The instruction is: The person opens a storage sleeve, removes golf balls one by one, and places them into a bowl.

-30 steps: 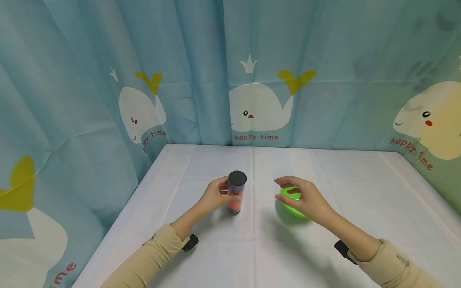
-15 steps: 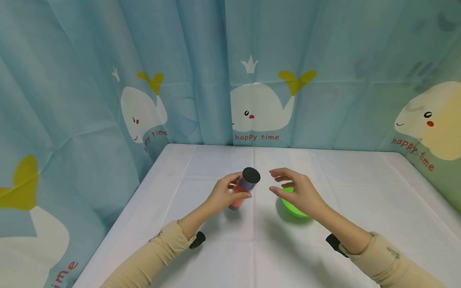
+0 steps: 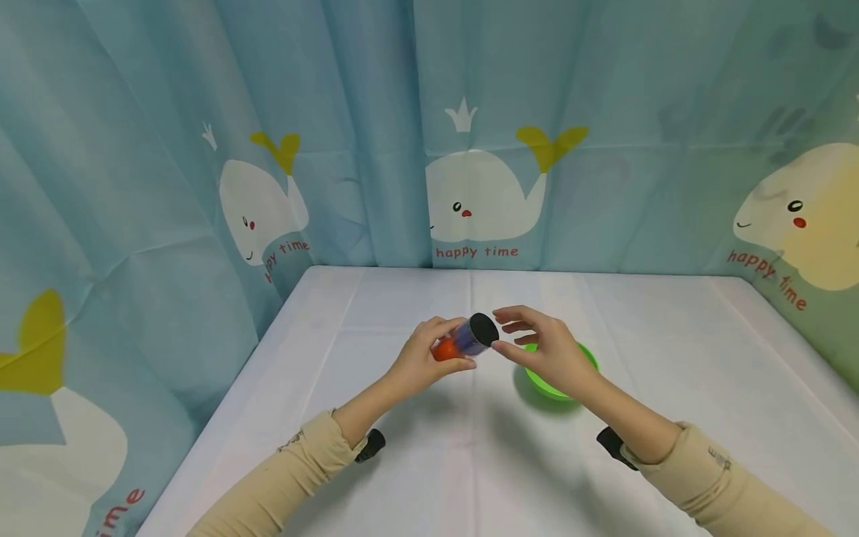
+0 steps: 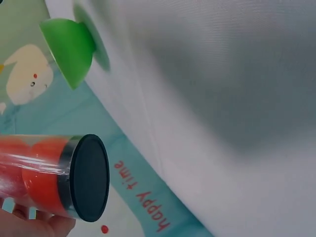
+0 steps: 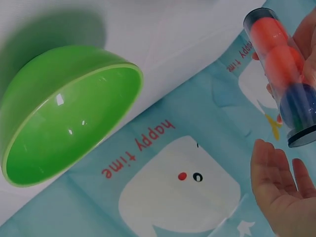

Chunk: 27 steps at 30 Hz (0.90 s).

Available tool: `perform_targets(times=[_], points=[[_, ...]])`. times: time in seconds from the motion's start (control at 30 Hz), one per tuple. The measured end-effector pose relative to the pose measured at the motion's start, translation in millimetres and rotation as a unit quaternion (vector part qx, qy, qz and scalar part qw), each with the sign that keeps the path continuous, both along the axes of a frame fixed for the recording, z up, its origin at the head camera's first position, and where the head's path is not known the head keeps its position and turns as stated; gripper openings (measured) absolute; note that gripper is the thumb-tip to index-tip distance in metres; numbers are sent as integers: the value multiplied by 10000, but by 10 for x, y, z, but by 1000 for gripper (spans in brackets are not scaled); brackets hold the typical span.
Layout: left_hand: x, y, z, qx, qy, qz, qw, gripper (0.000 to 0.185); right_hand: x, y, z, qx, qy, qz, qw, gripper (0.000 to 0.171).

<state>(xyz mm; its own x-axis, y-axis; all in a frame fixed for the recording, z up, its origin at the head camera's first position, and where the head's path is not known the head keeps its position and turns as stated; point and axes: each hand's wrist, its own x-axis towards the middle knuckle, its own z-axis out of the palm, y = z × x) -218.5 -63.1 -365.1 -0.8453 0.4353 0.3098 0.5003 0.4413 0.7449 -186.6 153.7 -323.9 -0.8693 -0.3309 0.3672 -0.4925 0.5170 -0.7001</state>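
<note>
My left hand (image 3: 436, 350) grips a clear tube (image 3: 461, 341) above the table, tilted so its black cap (image 3: 483, 328) points right. Orange balls and a dark blue ball fill the tube (image 5: 284, 79), with the blue one nearest the cap (image 5: 302, 137). My right hand (image 3: 530, 339) hovers just right of the cap with its fingers (image 5: 279, 182) loosely spread, a small gap away and holding nothing. The green bowl (image 3: 577, 373) stands on the table, partly hidden behind that hand. It looks empty in the right wrist view (image 5: 64, 118). The left wrist view shows the tube (image 4: 44, 173), its cap (image 4: 89, 177) and the bowl (image 4: 69, 47).
A white cloth covers the table (image 3: 403, 462). Blue curtains printed with white whales (image 3: 483, 194) close it in at the back and on both sides. A black wrist mount (image 3: 371, 445) sits near each sleeve.
The left hand has lifted the tube off the table and tipped it from upright to nearly level, cap to the right. The right hand has moved left from over the bowl to the cap.
</note>
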Motion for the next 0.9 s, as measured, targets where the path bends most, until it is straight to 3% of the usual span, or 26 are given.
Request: perform_targets(times=[0.43,0.9], points=[[50,31,91,-783,439,105,9959,57,-11,-20,7,35,-185,34,9998,45],[40,67,134,-1259,834,113,9885,58,-44,-48,-38,-94,-510,-81,9986,42]])
